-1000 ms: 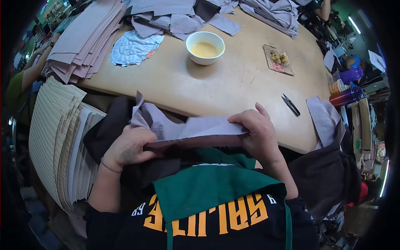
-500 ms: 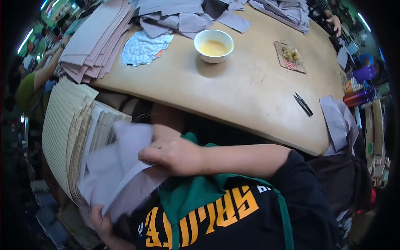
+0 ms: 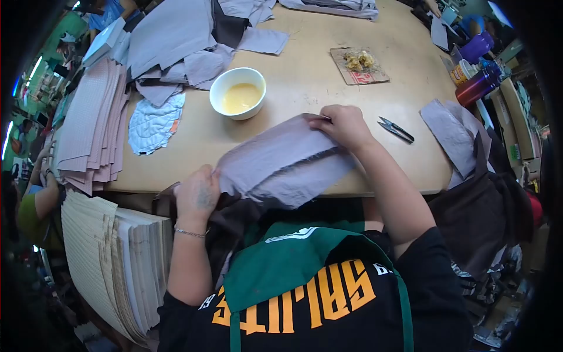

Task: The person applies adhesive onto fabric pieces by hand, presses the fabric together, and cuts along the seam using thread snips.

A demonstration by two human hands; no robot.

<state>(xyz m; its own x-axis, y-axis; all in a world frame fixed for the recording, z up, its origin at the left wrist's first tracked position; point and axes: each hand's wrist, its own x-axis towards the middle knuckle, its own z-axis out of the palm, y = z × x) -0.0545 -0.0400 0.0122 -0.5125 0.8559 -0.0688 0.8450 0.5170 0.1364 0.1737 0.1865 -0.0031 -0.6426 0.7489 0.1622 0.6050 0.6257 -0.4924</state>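
Observation:
A piece of greyish-purple fabric (image 3: 281, 155) is stretched between my two hands over the near edge of the table. My left hand (image 3: 199, 190) grips its left end, and the fingertips are partly hidden by the cloth. At the upper right corner, my right hand (image 3: 346, 126) pinches the fabric between thumb and fingers. A frayed seam or fold runs along its middle. Dark brown cloth (image 3: 237, 217) hangs below it near my left hand. To the right of my right hand lie black thread snips (image 3: 396, 130).
A white bowl (image 3: 216, 97) of yellow liquid stands behind the fabric. Beyond are a plate of scraps (image 3: 375, 77), a quilted cloth (image 3: 155, 120) and fabric piles (image 3: 170, 38). Stacked sheets (image 3: 88, 234) stand at left; bottles (image 3: 478, 85) and draped cloth (image 3: 448, 135) at right.
Both hands have moved from low at the left up to the table edge, spreading the fabric out between them. The view has turned somewhat to the right.

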